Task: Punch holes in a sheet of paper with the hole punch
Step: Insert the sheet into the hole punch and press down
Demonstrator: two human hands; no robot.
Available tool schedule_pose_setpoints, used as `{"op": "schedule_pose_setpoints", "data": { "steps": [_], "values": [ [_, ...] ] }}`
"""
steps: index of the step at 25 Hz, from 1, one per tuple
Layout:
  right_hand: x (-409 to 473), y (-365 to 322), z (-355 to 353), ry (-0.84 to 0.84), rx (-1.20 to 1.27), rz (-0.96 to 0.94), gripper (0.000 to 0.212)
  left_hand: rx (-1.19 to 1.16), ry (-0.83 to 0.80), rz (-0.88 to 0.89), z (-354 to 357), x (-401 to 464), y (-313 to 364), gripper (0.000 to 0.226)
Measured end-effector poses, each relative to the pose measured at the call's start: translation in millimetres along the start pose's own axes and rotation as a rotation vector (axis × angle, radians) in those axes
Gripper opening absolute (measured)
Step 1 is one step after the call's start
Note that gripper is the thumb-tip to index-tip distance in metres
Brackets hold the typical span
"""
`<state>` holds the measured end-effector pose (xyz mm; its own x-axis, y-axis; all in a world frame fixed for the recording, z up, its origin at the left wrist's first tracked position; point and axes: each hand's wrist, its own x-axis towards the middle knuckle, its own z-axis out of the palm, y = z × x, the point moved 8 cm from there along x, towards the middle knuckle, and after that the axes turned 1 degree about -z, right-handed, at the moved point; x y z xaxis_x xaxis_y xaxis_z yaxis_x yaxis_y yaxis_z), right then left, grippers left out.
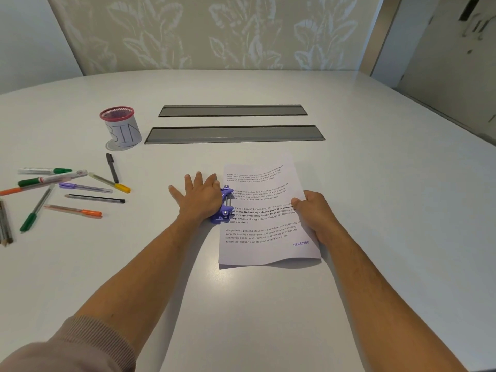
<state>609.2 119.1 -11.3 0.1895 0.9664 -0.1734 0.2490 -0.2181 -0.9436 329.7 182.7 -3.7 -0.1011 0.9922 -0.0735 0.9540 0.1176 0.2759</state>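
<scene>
On a wide white table, a purple hole punch sits near the middle, and everything else is placed from it. Its slot takes the left edge of a printed sheet of paper, which lies flat just right of the punch, with paragraphs of text and a purple "RECEIVED" stamp near its front right corner.

A person's left hand lies on top of the punch, palm down, fingers straight and spread, holding nothing; the palm hides most of the punch, so only its right end shows. The right hand is at the paper's right edge, well right of the punch, thumb on top of the sheet and fingers curled at the edge, pinching it. Both bare forearms run toward the viewer, and a beige ribbed sleeve shows at the front left.

Far left of the punch lies a loose scatter of pens: green markers, an orange one, a purple pen, a black pen, a yellow-capped one and a few pencils at the table's left edge. Behind and left of the punch stands a red mesh cup wrapped in paper lettered "BIN". Straight behind the punch, two long grey cable hatches are set flush in the table top, one behind the other. Beyond the table is a wall with a pale leaf pattern.
</scene>
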Motion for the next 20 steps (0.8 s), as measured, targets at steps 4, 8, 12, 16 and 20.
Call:
{"op": "schedule_pose_setpoints", "data": {
  "steps": [4, 8, 12, 16, 20],
  "values": [
    [-1.5, -0.9, -0.1, -0.003, -0.001, 0.003, 0.022, 0.009, -0.051, -0.016, -5.2, 1.8, 2.3, 0.049],
    [-4.2, -4.8, 0.4, -0.015, 0.005, -0.010, 0.023, -0.007, -0.055, -0.045, -13.2, -4.6, 6.7, 0.040],
    [-6.2, -5.8, 0.4, -0.016, 0.016, -0.016, 0.021, -0.131, 0.033, -0.096, -23.4, -7.7, 6.4, 0.045],
    [-7.6, -6.0, 1.9, -0.025, 0.031, -0.026, 0.021, -0.322, 0.158, -0.094, -36.8, -10.5, -0.4, 0.056],
    [-8.8, -6.9, 0.4, -0.028, 0.057, -0.035, 0.019, -0.444, 0.138, -0.064, -37.3, -17.3, -2.9, 0.046]
  ]
}}
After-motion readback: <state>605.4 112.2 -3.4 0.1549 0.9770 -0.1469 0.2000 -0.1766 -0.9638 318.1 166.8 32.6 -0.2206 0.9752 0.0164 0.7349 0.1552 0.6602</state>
